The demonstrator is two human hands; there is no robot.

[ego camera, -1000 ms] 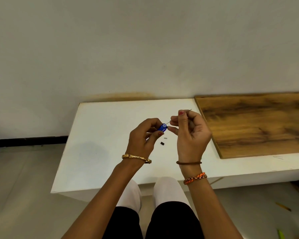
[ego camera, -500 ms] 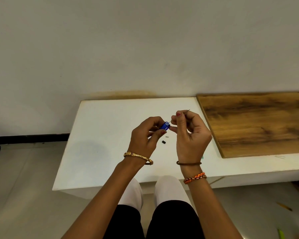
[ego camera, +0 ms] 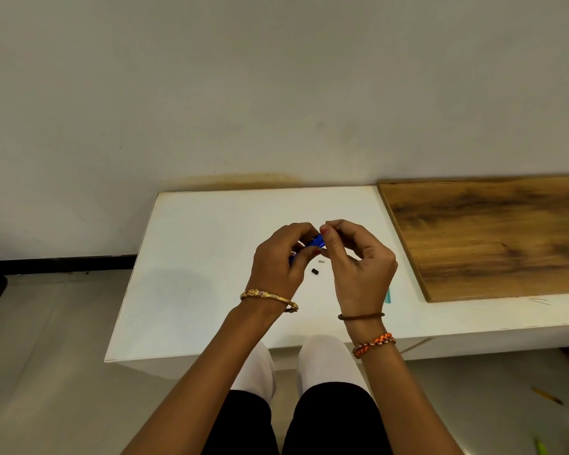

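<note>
**Finding 1, grip.** My left hand (ego camera: 276, 261) is closed round the blue piece (ego camera: 319, 241). The fingers curl over it, so only its upper end and a sliver near my palm show. It hangs in the air above the middle of the table (ego camera: 211, 244) and touches nothing but my hands. My right hand (ego camera: 362, 267) pinches thumb to forefinger at that exposed end. Whatever lies between those fingertips is too small to make out.

**Finding 2, risks.**
- The hold at the end is a fingertip pinch on a glossy surface, so I judge a slip likely if I pull or twist hard.
- If it slips, the piece would drop to the table. Being rounded, it could roll to the near edge and onto the floor.
- Too much force from the right hand could bend or snap any fine part at that end.
- A black bit (ego camera: 315, 271) and a pale bit (ego camera: 321, 261) lie loose just beneath my hands. A lowered wrist or a falling piece could flick them away, and they are small enough to lose.

**Finding 3, materials.**
- The blue piece looks like shiny plastic or foil, short and cylindrical.
- The black bit is a matte stub, and the pale bit is a tiny bar.
- The table is flat, matte white, and scuffed at the edges.
- The wooden board (ego camera: 490, 238) on the right is dark-grained, flat and thin, well apart from the work.
</note>
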